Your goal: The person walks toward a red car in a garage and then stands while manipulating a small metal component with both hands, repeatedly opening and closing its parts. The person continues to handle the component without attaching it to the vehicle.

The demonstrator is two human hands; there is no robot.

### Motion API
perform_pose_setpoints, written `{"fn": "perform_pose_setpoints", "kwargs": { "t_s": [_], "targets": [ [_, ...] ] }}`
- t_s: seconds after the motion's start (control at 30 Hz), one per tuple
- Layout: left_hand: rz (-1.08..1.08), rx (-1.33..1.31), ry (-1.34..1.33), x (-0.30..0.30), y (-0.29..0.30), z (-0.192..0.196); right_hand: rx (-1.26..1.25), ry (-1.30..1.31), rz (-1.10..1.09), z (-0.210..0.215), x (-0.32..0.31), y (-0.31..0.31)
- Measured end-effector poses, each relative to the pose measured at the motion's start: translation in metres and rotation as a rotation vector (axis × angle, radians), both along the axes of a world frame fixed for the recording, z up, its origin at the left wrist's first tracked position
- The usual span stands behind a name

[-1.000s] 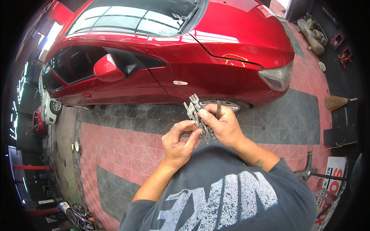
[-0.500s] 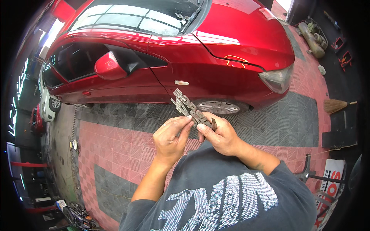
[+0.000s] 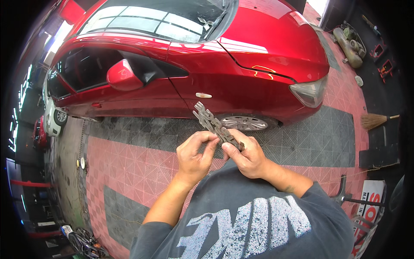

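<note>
A dull metallic car emblem point(image 3: 210, 122), a slanting openwork strip that looks like raised lettering, is held up in front of my chest. My right hand point(image 3: 249, 156) grips its lower end between thumb and fingers, and the strip's far end points up and left toward the car. My left hand point(image 3: 194, 155) is closed in a pinch, thumb and forefinger meeting at the emblem's left edge. Whatever lies between those fingertips is too small to make out.
A red car point(image 3: 194, 86) stands broadside just beyond my hands, its door mirror point(image 3: 123, 75) jutting toward me. Red and grey tiles point(image 3: 142, 159) cover the floor. A broom point(image 3: 374, 121) lies at the right, near a metal stand point(image 3: 343, 196). Tangled gear point(image 3: 88, 241) sits lower left.
The emblem has tilted slightly and its far end sits a little lower. My left hand has shifted a little to the right along its edge; the right hand keeps its grip.
</note>
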State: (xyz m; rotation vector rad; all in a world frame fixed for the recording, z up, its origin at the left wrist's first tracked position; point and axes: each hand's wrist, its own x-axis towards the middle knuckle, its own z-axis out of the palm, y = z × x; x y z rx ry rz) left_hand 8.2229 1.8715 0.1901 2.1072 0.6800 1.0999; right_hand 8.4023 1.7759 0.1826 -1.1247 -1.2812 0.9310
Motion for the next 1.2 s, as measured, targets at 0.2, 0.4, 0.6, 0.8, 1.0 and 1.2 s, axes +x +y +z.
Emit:
{"fn": "perform_pose_setpoints", "kwargs": {
  "t_s": [0.2, 0.4, 0.6, 0.8, 1.0, 1.2],
  "targets": [
    [0.098, -0.002, -0.143, 0.008, -0.006, 0.007, -0.011, 0.061, -0.014, 0.008, -0.001, 0.003],
    [0.040, 0.209, -0.051, 0.007, 0.004, 0.017, 0.012, 0.017, -0.042, 0.009, -0.002, 0.003],
    [0.014, -0.025, 0.014, 0.011, 0.002, 0.019, 0.011, 0.008, -0.070, 0.003, -0.004, 0.000],
    [-0.013, -0.021, 0.031, 0.011, 0.004, -0.004, 0.018, 0.021, -0.065, -0.005, -0.006, 0.002],
    [0.067, 0.110, -0.109, 0.014, 0.006, -0.001, -0.003, 0.149, -0.050, -0.001, -0.006, 0.007],
    [0.087, 0.150, -0.071, 0.010, 0.003, 0.019, -0.026, 0.142, -0.029, 0.005, -0.004, 0.005]
  ]
}}
